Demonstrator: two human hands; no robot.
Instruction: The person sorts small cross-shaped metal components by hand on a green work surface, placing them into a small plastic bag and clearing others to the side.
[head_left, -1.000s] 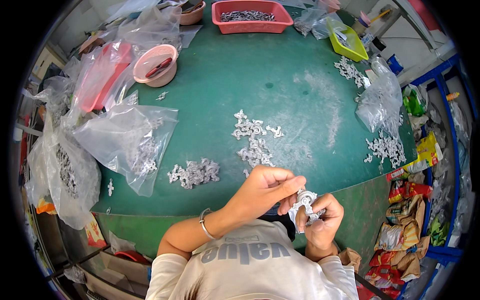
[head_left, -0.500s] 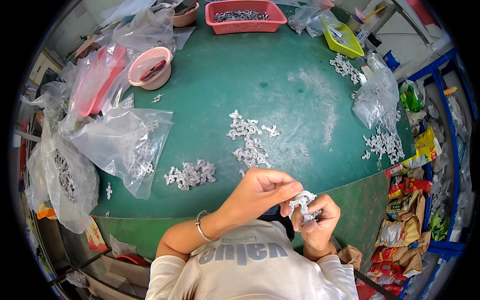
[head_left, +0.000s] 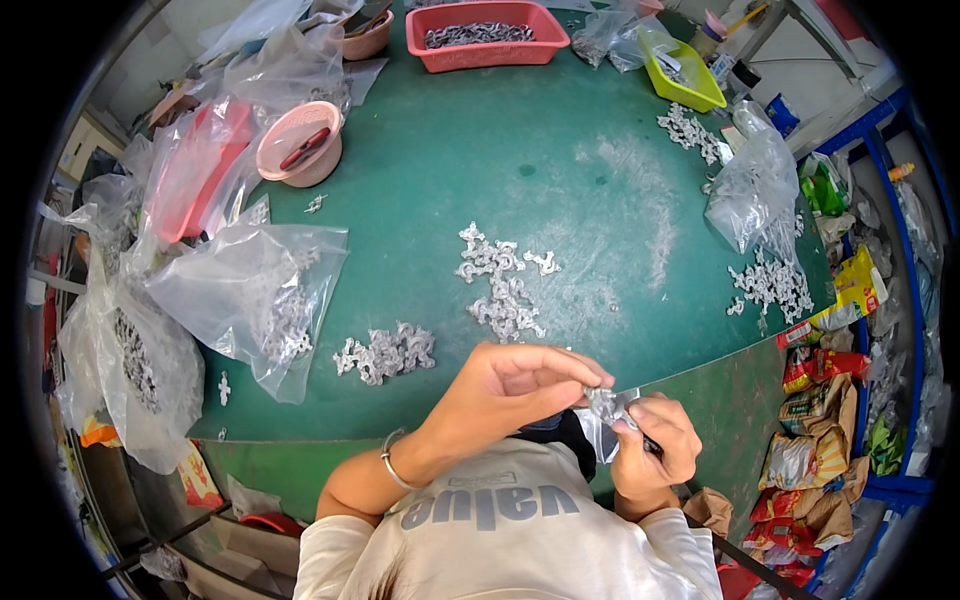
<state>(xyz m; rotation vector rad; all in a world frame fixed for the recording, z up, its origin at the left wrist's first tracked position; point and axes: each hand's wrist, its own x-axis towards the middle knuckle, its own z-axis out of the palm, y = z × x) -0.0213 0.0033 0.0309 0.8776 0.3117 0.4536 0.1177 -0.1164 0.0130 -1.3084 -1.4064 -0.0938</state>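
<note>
In the head view, the left hand (head_left: 525, 385) is pinching a small silver metal piece (head_left: 604, 404) between thumb and fingertips. The right hand (head_left: 655, 450) is curling around a dark object (head_left: 652, 447), too covered to name, with its thumb against the piece. The piece is sitting between the hands, just off the near edge of the tabletop (head_left: 440, 150), probably so that it is staying steady and close to the eyes. Similar pieces are lying in a middle cluster (head_left: 500, 285), seemingly within easy reach, while a tight heap (head_left: 385, 353) is resting apart on the left, perhaps for sorting. A red tray (head_left: 490, 58) and a clear bag (head_left: 215, 275) are keeping other pieces together.
</note>
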